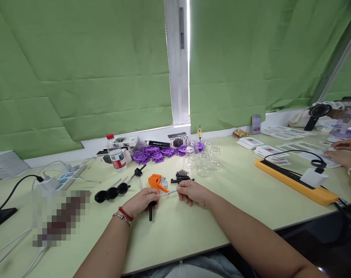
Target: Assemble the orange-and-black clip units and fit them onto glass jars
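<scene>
Far left on the counter (236, 208): white power strip (71, 177) with chargers and cables plugged in. Pixelated patch nearer the edge, can't tell what's under it. Next right, three joined black round parts (112, 193) lying flat, and beyond them a red-capped bottle (117, 157), upright. Black hub with metal legs (138, 172) just right of those.

Left hand (143, 201): closed round a black part (151, 212), its black stem poking out toward the near edge. Thin metal rod (169, 192) spans the gap between the two hands, about level. Right hand (193, 193): fingertips pinching the rod's right end.

Just beyond the hands: orange pieces (154, 180), short metal pins (164, 182) right beside them, then small black parts (183, 177). Purple parts (152, 153) heaped farther back, by the wall. Clear glass jars (203, 166) clustered right of centre, upright.

Right side: orange-and-black power strip (282, 180) with a white charger (313, 177) on it, card stacks (270, 153) behind. Far right, I see a co-worker's hand (339, 155) over white sheets.
</scene>
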`<action>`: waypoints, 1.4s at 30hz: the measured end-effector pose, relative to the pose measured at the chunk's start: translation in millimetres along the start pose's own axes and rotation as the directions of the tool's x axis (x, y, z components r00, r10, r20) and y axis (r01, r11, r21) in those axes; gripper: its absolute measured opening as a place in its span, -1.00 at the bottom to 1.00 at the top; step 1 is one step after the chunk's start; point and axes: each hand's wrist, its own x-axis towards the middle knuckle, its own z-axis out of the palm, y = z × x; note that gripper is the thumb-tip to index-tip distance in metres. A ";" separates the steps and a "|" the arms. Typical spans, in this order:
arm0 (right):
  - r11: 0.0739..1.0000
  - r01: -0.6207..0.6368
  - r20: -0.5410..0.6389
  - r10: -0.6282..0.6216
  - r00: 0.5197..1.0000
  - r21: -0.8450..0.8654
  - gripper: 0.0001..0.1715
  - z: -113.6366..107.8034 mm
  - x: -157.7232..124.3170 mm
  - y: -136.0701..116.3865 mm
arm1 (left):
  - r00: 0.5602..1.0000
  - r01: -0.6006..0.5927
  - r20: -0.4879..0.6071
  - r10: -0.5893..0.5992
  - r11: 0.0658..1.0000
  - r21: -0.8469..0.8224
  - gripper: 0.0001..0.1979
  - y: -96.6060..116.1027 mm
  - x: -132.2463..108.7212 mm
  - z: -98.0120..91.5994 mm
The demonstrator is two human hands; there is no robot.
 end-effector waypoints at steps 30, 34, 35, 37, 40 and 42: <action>1.000 -0.010 0.042 0.011 0.999 -0.016 -0.77 1.5 -3.2 -1.7 | 1.000 -0.012 -0.007 0.012 1.000 -0.016 -0.75 -3.7 0.3 0.0; 1.000 -0.006 0.039 0.007 0.999 -0.015 -0.77 3.8 -4.8 -3.8 | 1.000 -0.010 -0.007 0.010 1.000 -0.023 -0.75 -4.9 0.2 -0.2; 1.000 -0.007 0.034 0.007 0.999 -0.018 -0.76 4.2 -4.9 -4.0 | 1.000 -0.006 -0.007 0.006 1.000 -0.028 -0.76 -5.4 0.4 -0.3; 1.000 -0.016 0.032 0.016 0.999 -0.024 -0.75 4.4 -4.8 -3.8 | 1.000 -0.002 -0.008 0.001 0.999 -0.033 -0.77 -6.4 0.8 -0.6; 1.000 -0.013 0.042 0.014 0.999 -0.019 -0.75 4.0 -4.0 -2.2 | 1.000 -0.008 0.001 0.008 0.999 -0.031 -0.76 -8.0 1.6 -1.1; 1.000 -0.009 0.053 0.010 0.999 -0.015 -0.75 4.0 -3.7 -1.0 | 1.000 -0.021 0.005 0.021 0.999 -0.028 -0.74 -8.8 1.4 -1.2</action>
